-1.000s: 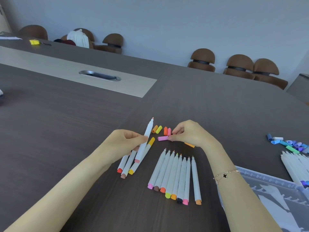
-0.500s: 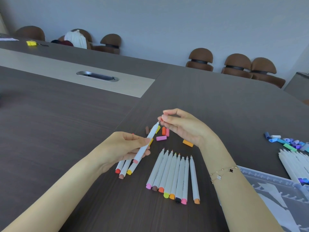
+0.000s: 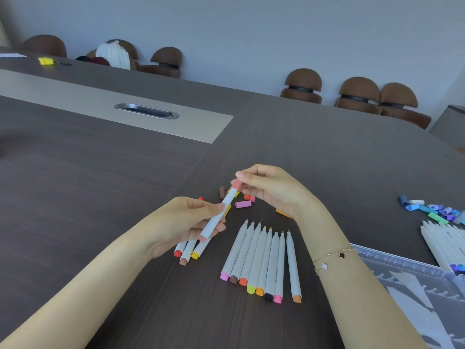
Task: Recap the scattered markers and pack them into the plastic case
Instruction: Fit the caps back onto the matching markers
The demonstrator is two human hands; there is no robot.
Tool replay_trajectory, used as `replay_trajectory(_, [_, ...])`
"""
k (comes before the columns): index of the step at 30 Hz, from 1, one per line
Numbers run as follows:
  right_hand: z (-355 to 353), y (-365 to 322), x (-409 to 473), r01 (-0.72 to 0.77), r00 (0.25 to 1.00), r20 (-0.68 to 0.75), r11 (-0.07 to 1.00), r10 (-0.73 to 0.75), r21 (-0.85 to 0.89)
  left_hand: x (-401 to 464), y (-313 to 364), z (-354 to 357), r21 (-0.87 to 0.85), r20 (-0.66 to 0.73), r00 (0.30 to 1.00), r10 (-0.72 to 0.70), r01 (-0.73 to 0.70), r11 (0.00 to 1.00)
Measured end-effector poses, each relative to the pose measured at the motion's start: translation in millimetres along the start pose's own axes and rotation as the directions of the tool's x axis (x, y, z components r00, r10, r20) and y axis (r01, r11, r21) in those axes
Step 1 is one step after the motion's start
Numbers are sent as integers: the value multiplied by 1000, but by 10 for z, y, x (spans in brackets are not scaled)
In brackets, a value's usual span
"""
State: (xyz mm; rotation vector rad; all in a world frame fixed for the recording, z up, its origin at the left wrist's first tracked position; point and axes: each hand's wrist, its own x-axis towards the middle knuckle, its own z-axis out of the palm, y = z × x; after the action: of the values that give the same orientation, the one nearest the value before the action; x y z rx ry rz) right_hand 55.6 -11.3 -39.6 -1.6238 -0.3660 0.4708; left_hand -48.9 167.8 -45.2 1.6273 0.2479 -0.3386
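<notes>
My left hand (image 3: 191, 222) grips the marker (image 3: 218, 215) mid-barrel above the desk (image 3: 100, 197); my right hand (image 3: 271, 190) pinches the pink cap (image 3: 236, 184) onto its tip. Best pressed straight along the barrel until seated; plastic case (image 3: 415, 285) waits lower right.

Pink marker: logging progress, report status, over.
Left hand grips pink marker. Right hand pinches pink cap on its tip. Row of uncapped markers waiting; plastic case unobstructed.
</notes>
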Motion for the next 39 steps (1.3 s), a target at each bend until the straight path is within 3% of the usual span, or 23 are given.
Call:
replay_trajectory(7, [64, 15, 16, 30, 999, -32, 999, -29, 40, 7, 7, 44, -57, -127, 992, 22, -30, 998])
replay_trajectory(19, [103, -13, -41, 36, 998, -40, 999, -38, -37, 19, -30, 66, -64, -132, 991, -11, 2, 998])
replay_trajectory(22, [96, -4, -17, 20, 999, -46, 997, -23, -71, 31, -19, 76, 125, -211, 976, 48, -22, 992])
replay_trajectory(26, [29, -42, -20, -10, 999, -51, 982, 1, -189, 46, -82, 179, 458, -304, 927, 220, -60, 887])
replay_trajectory(29, [-19, -5, 10, -18, 976, -197, 865, -94, -501, 36, -132, 237, 528, -327, 908, 261, -54, 847])
replay_trajectory(31, [-33, 51, 26, -27, 963, -220, 753, -158, -658, 23, -140, 239, 564, -342, 896, 282, -44, 825])
replay_trajectory(39, [-24, 191, 39, -20, 989, -97, 539, -116, -842, 49, -175, 242, 667, -305, 917, 258, 12, 745])
